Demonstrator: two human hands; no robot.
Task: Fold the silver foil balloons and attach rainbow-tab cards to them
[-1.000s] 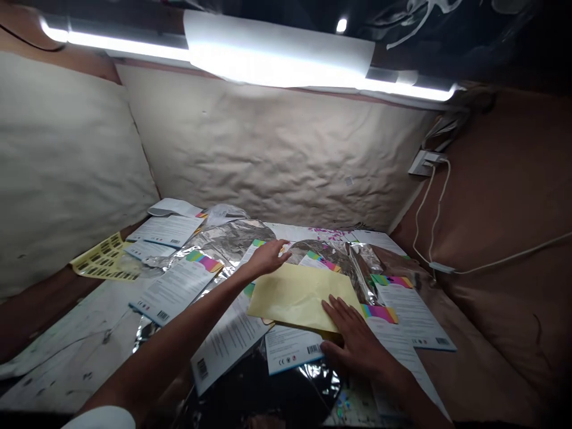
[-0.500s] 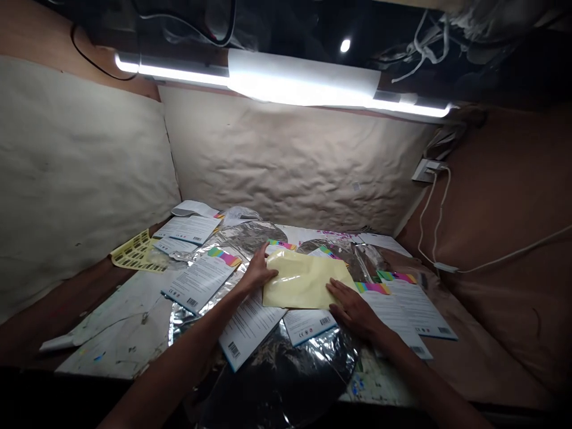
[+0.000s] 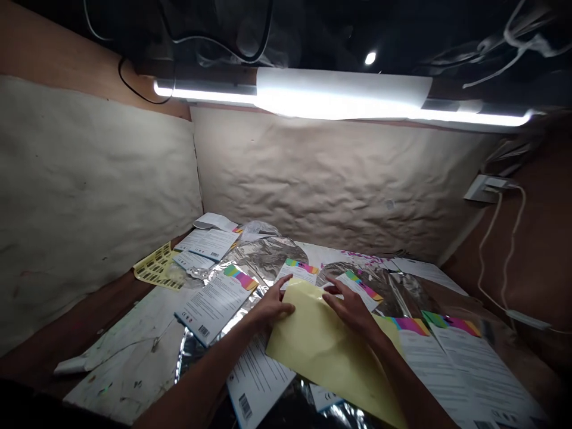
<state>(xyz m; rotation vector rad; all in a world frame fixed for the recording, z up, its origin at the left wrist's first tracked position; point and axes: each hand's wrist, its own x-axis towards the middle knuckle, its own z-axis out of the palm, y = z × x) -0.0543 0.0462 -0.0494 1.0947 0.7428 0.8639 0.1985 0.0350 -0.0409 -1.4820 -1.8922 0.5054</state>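
Observation:
A glossy pale yellow sheet (image 3: pixel 328 345) lies tilted in front of me, its lower part reaching toward the near edge. My left hand (image 3: pixel 271 307) grips its upper left edge, thumb on top and fingers at the side. Over the sheet's top edge is my right hand (image 3: pixel 352 307), fingers bent and apart, with nothing visible between them. White printed packs with rainbow-coloured corners lie around: one pack (image 3: pixel 217 304) left of my left hand, another pack (image 3: pixel 261 378) partly under the sheet, and a pack (image 3: pixel 297 273) just beyond it.
Silvery plastic film (image 3: pixel 268 253) covers the middle of the table. A yellow sheet of dark labels (image 3: pixel 158 268) lies at the left wall. More packs (image 3: pixel 469 363) sit at the right. A tube light (image 3: pixel 344 98) runs above; white cables hang from a socket (image 3: pixel 487 187).
The yellow sheet has turned, and its lower end now points toward me at the right. My right hand has moved from its right side to its top edge. The view has shifted.

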